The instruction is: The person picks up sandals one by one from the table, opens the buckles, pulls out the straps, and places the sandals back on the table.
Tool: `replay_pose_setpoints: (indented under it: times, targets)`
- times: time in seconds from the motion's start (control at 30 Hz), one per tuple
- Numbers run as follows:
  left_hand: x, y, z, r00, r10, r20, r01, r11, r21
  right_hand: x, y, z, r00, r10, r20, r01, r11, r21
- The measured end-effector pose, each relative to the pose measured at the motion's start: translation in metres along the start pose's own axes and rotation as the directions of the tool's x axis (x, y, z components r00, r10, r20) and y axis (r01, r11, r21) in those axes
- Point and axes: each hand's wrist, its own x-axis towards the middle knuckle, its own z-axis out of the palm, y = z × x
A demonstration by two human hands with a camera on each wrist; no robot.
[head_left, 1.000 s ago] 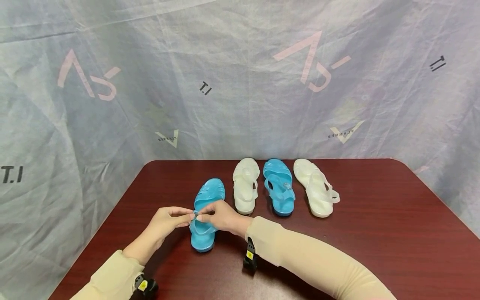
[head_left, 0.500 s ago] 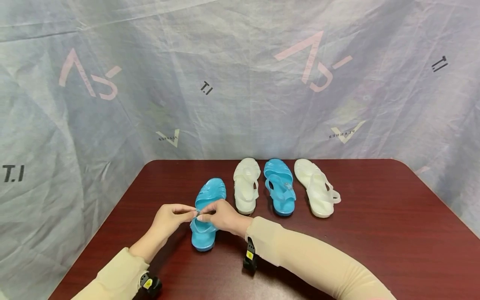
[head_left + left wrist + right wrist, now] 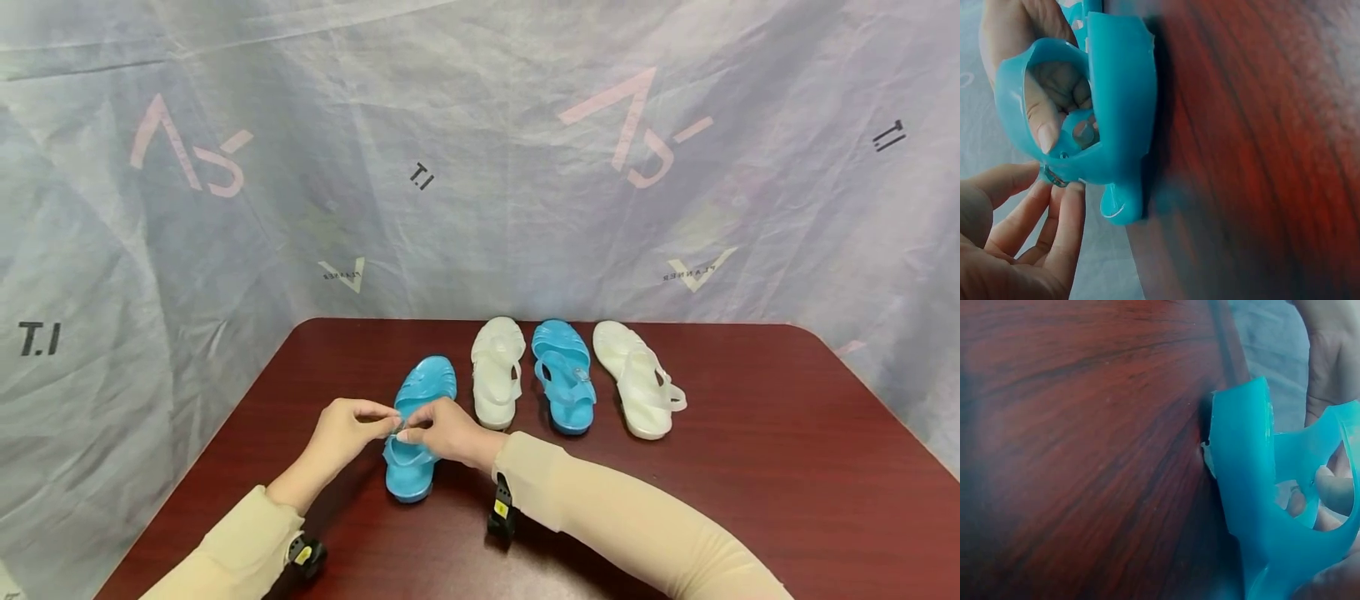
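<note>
Where the two hands meet, a near blue sandal (image 3: 408,478) sits on the dark red table (image 3: 757,433), sole down. It is left of the other shoes and closer to the person. The left hand (image 3: 341,432) has its thumb and fingertips almost together, and they pinch the strap (image 3: 1009,103) right by a small shiny buckle (image 3: 1055,176). The right hand (image 3: 452,433) comes over from the other side with thumb and finger bent close. It looks to me like it pinches the strap too, but I can't tell just which bit, because its tips are partly hidden.

A white sandal (image 3: 495,371), a far blue sandal (image 3: 567,398) and another white sandal (image 3: 637,383) lie in a row behind.

I think this is fiddly work, and I can't tell if the buckle is being done up or undone. To do it well, one hand should hold the buckle steady while the other moves the strap a tiny bit at a time. Pull along it, not sideways. It looks soft and bendy, so a hard tug could twist it or drag the whole shoe. Light fingertips are best.
</note>
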Motion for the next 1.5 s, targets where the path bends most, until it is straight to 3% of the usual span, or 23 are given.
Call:
replay_pose_setpoints:
  times: [0.17, 0.53, 0.7, 0.97, 1.2, 1.5]
  targets:
    - [-0.001, 0.003, -0.002, 0.999, 0.023, -0.039, -0.021, 0.999, 0.05, 0.001, -0.003, -0.003, 1.0, -0.014, 0.007, 0.014, 1.0, -0.007]
    - [0.0, 0.005, -0.007, 0.999, 0.04, -0.007, -0.04, 0.996, 0.075, 0.001, -0.001, -0.001, 1.0, -0.018, 0.009, 0.018, 1.0, -0.009]
    - [-0.001, 0.005, -0.009, 0.999, 0.044, -0.02, -0.041, 0.993, 0.108, 0.002, -0.002, 0.002, 0.999, -0.029, 0.015, 0.029, 1.0, 0.0]
    - [0.001, 0.006, -0.004, 0.989, 0.143, -0.039, -0.134, 0.975, 0.175, 0.001, 0.0, 0.003, 1.0, -0.008, 0.005, 0.008, 1.0, 0.002]
    - [0.0, 0.006, -0.001, 0.99, 0.118, -0.079, -0.102, 0.978, 0.183, 0.0, -0.003, 0.003, 1.0, -0.013, 0.008, 0.013, 1.0, 0.027]
    - [0.004, 0.008, 0.002, 0.984, 0.174, -0.045, -0.161, 0.963, 0.216, -0.001, -0.004, 0.002, 1.0, -0.016, -0.006, 0.016, 1.0, 0.017]
